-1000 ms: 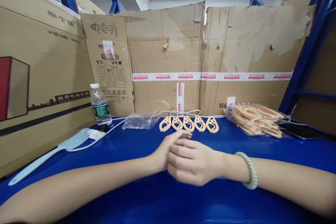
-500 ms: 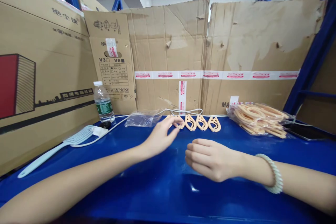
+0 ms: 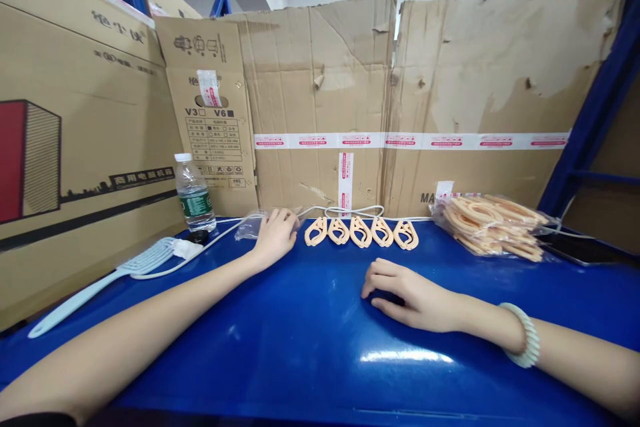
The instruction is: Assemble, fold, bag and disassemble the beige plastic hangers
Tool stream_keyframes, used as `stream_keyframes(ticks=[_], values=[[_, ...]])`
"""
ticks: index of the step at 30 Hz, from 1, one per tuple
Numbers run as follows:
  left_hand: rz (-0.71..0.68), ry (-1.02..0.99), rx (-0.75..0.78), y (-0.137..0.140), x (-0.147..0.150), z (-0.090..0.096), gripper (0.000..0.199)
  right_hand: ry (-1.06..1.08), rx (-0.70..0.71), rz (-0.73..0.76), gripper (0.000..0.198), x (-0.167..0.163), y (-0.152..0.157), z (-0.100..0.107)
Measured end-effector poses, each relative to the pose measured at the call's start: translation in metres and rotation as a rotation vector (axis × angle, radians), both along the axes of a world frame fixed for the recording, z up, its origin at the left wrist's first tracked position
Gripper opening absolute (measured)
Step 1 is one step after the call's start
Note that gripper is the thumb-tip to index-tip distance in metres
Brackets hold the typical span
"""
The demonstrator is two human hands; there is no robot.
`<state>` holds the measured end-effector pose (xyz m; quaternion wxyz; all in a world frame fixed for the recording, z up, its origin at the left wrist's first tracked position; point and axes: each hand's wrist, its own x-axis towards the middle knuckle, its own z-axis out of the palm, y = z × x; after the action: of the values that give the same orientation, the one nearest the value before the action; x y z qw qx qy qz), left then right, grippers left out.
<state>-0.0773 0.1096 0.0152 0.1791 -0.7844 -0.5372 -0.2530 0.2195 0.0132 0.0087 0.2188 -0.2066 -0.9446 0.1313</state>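
My left hand (image 3: 276, 235) is on a clear plastic bag (image 3: 246, 228) at the back of the blue table, its fingers bent over the film; the fingertips and thumb are hidden. Just to the right of that hand, several peach folding hangers (image 3: 361, 232), folded up, lie side by side in a row. My right hand (image 3: 407, 293) rests nearer the front, below the right end of the row. Its fingers are loosely curved, with the thumb apart and nothing between them. A pale beaded bracelet (image 3: 524, 335) circles the right wrist.
Plastic-wrapped peach hangers (image 3: 487, 223) are piled at the back right beside a dark phone (image 3: 575, 247). On the left are a water bottle (image 3: 195, 197), a light-blue hairbrush (image 3: 110, 280) and a white cable (image 3: 213, 250). Cardboard panels (image 3: 320, 93) wall the blue table (image 3: 310, 347).
My left hand has left the hangers and moved left onto the plastic bag, uncovering the row's left end. My right hand's fingers have loosened, and its thumb now shows apart.
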Motion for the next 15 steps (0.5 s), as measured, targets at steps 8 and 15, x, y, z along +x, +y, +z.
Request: stream_keyframes(ticks=[8, 15], values=[[-0.184, -0.024, 0.132, -0.043, 0.019, 0.037, 0.012, 0.300, 0.067, -0.194, 0.018, 0.008, 0.008, 0.013], [-1.101, 0.208, -0.046, -0.114, 0.056, 0.033, 0.023, 0.826, 0.012, -0.520, 0.018, 0.034, 0.025, 0.028]])
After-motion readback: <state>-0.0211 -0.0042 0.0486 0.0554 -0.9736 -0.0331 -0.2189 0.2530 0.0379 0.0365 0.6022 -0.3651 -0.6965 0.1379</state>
